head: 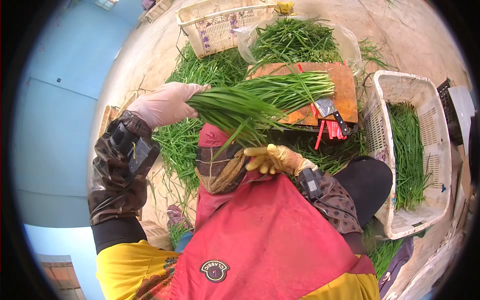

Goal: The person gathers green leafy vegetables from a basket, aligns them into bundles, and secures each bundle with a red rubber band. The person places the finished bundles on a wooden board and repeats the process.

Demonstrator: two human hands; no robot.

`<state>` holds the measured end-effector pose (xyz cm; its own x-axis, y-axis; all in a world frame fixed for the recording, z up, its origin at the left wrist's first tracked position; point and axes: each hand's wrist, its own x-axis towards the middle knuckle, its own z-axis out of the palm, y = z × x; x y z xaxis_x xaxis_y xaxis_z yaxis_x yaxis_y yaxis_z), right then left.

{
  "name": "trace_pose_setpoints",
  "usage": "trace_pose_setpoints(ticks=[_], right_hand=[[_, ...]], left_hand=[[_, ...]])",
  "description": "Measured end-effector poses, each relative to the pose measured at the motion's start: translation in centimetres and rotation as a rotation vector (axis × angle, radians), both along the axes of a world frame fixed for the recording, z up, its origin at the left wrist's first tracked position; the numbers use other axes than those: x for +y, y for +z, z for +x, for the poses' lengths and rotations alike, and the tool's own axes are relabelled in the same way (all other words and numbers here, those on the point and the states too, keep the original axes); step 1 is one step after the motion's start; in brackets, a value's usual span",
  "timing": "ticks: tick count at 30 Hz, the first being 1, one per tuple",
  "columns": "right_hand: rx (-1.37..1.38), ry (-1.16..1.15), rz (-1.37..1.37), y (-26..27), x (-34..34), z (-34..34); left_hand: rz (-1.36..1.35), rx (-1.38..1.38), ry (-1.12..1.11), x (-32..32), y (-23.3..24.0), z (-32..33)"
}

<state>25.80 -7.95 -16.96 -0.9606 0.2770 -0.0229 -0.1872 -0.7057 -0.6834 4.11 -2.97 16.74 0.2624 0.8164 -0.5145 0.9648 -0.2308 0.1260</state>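
Note:
My left hand [165, 103], in a pale thin glove, grips a bunch of green garlic chives [236, 108] at one end, and the leaves fan out to the right over my lap. Close below the loose leaf ends is my right hand [275, 159], in a yellowish glove, its fingers loosely bent and apart with nothing visible in them. Another chive bundle [292, 88] lies on a wooden board [347, 93], pale stem ends to the right. A cleaver [332, 112] rests beside those stems, its black handle reaching past the board's near edge. Several red strips [333, 129] hang there.
To the right, a white plastic crate [388, 225] holds chives. Behind the board, more chives [296, 37] fill a clear plastic bag [348, 37], next to another white crate [225, 28]. Loose chives [180, 150] cover the floor at left. A blue wall [56, 131] stands farther left.

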Motion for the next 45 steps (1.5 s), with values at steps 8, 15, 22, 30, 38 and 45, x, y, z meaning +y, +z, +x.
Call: trace_pose_setpoints(ticks=[8,15,22,30,38,45], right_hand=[[0.193,-0.192,-0.177,-0.1,-2.4,-3.1],[0.165,-0.455,-0.429,-1.2,-2.7,-3.7],[0.26,-0.696,-0.504,-0.6,-1.1,-4.7],[0.265,-0.647,-0.499,1.1,0.8,-6.0],[0.181,-0.719,-0.351,3.9,1.3,-4.9],[0.222,-0.791,-0.36,5.8,0.9,-2.8]], left_hand=[[0.245,0.133,-0.033,-9.2,-1.6,-2.5],[-0.079,0.04,0.065,-20.8,-12.3,-6.6],[-0.391,-0.48,-0.023,-20.9,-13.2,-11.3],[0.081,-0.598,0.377,-9.0,-12.0,-15.3],[0.105,-0.447,-0.391,-5.2,-17.1,-3.3],[-0.251,-0.858,0.279,0.9,-14.2,-2.4]])
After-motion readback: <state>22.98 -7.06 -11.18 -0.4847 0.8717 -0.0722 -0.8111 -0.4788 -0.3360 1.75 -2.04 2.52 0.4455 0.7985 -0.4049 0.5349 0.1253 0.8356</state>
